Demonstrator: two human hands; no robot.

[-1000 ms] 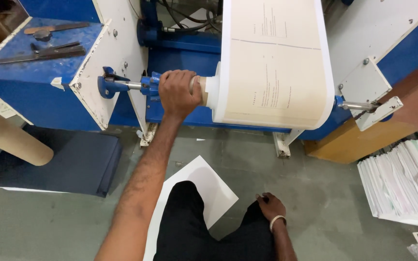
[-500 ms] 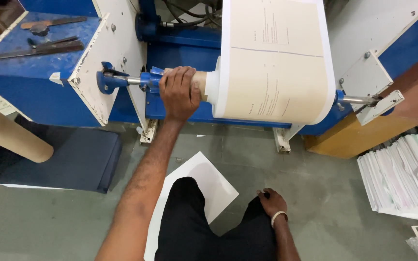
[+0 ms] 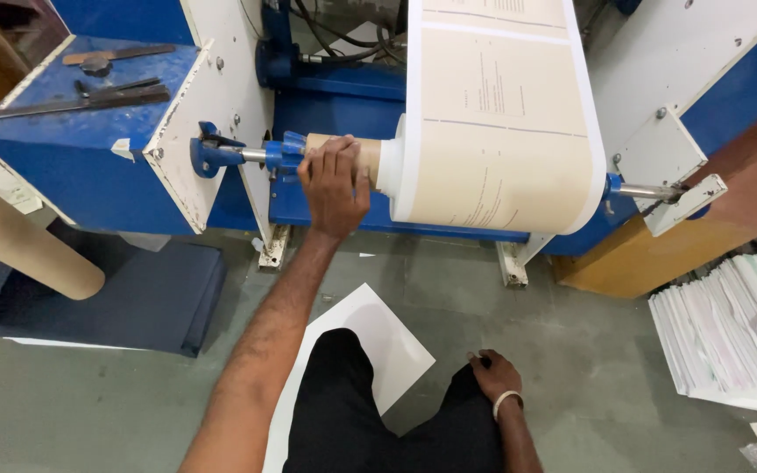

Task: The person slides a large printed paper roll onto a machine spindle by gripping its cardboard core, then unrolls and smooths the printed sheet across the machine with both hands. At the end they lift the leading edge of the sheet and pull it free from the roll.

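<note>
Here | left hand (image 3: 333, 188) clamped on cardboard core (image 3: 343, 156) beside one paper roll (image 3: 492, 131) | right hand (image 3: 494, 377) resting loosely on knee | one white sheet (image 3: 370, 342) on floor

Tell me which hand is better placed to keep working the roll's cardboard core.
Left. The left hand already grips the cardboard core beside the paper roll on the blue machine. The right hand rests low on the person's knee, well away from it.
</note>
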